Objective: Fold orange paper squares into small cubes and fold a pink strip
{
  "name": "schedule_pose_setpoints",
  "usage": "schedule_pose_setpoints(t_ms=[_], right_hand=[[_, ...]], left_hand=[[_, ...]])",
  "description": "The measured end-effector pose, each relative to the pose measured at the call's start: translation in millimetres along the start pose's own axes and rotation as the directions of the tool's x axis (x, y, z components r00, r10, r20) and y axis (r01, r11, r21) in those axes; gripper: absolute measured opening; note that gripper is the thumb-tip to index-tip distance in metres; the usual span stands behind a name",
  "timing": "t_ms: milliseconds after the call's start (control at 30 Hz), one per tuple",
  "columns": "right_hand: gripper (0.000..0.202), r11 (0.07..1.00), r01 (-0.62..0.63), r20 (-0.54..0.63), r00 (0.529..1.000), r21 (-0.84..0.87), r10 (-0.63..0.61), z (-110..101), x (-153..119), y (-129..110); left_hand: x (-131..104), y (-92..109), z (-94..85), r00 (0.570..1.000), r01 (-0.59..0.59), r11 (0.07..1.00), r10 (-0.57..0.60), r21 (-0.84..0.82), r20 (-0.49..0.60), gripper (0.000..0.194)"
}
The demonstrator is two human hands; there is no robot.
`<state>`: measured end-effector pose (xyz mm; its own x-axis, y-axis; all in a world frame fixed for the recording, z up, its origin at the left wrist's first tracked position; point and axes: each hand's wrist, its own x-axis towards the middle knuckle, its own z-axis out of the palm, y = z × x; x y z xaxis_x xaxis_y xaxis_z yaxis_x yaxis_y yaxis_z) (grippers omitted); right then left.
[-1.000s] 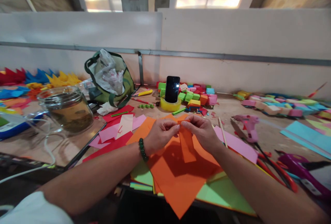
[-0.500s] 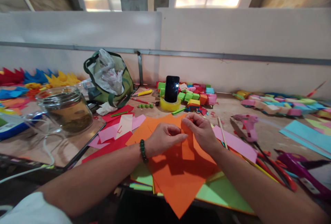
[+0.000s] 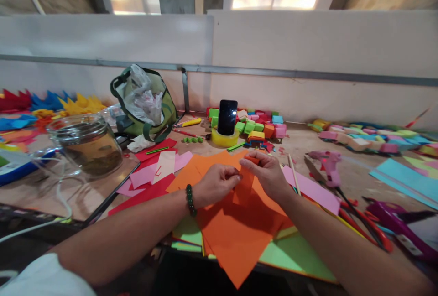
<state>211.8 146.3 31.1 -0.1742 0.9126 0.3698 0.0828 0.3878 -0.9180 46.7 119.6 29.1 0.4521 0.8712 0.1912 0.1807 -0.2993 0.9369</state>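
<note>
Your right hand (image 3: 268, 176) pinches the upper end of an orange strip (image 3: 244, 189) between thumb and bent fingers. Your left hand (image 3: 215, 185) has thumb and fingertips drawn together at the strip's left edge; you can't tell from here whether they grip the paper or only touch it, since the fingertips overlap it. The strip hangs in front of you, above a stack of orange sheets (image 3: 236, 246). Its lower edge is hard to make out, orange against orange and in shadow, and its top is partly covered by your right fingers.

Both your forearms come in from the lower corners and converge, wrists raised over the sheets, backs of the hands turned partly up. Your left wrist carries a dark beaded bracelet (image 3: 190, 200); the white sleeve (image 3: 51, 277) behind it is cut off by the frame.

Under the orange stack, green sheets (image 3: 301, 257) show only at the near edge, the rest covered. To your right, a wooden stick (image 3: 294, 176) lies across pink paper (image 3: 320, 192), with your forearm hiding part of that paper. Beyond are a pink glue gun (image 3: 330, 166) and a purple tool (image 3: 397, 225), blurred near the edge. Ahead, a phone (image 3: 227, 117) stands at a yellow tape roll (image 3: 224, 139), hiding part of the folded paper blocks (image 3: 251, 127) behind.
</note>
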Motion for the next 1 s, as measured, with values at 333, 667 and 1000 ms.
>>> schedule_pose_setpoints(t_ms=[333,667,1000], right_hand=[[0.023,1.000,0.024,-0.079,0.997,0.001,-0.024,-10,8,1],[0.022,0.958,0.123,0.213,0.975,-0.259,-0.067,-12,8,-4],[0.027,0.941,0.164,0.214,0.972,-0.297,-0.102,-9,2,-11]], left_hand=[[6,-4,-9.0,0.979,-0.054,0.986,0.084,0.158,-0.183,0.025],[11,-4,-21.2,0.924,-0.117,0.987,0.149,0.109,-0.352,0.020],[11,1,-19.9,0.949,-0.100,0.986,0.056,-0.130,-0.310,0.021]])
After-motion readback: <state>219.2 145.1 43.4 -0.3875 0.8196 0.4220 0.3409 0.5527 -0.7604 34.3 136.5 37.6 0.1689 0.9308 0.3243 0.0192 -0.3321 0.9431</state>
